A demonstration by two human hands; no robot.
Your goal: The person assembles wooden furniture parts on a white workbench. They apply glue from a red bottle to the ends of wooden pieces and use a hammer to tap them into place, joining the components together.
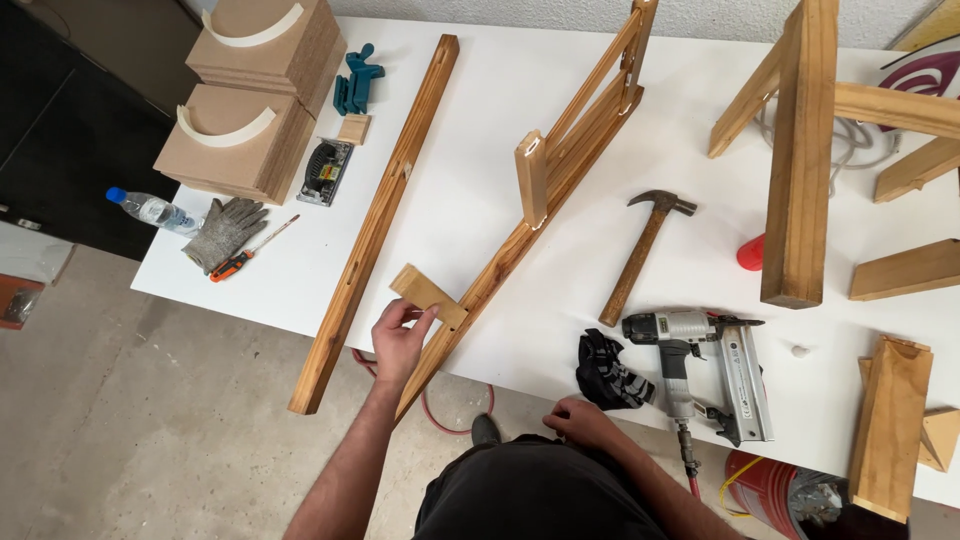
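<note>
Both my forearms are bare, no sleeves in view, no gloves, no watch or rings that I can make out on my left hand point(400, 340) or right hand point(583, 420). I'm wearing a dark, near-black top, plain fabric, no visible print. One dark shoe shows below.

Hammer point(640, 253), nail gun point(712, 366), grey glove point(224, 230), water bottle point(152, 210)

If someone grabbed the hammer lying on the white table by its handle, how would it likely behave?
The hammer is probably stiff and head-heavy: a dark metal head sits on a long wooden handle, so it may dip at the head end. It lies flat on the table, so it seems unlikely to roll.
</note>
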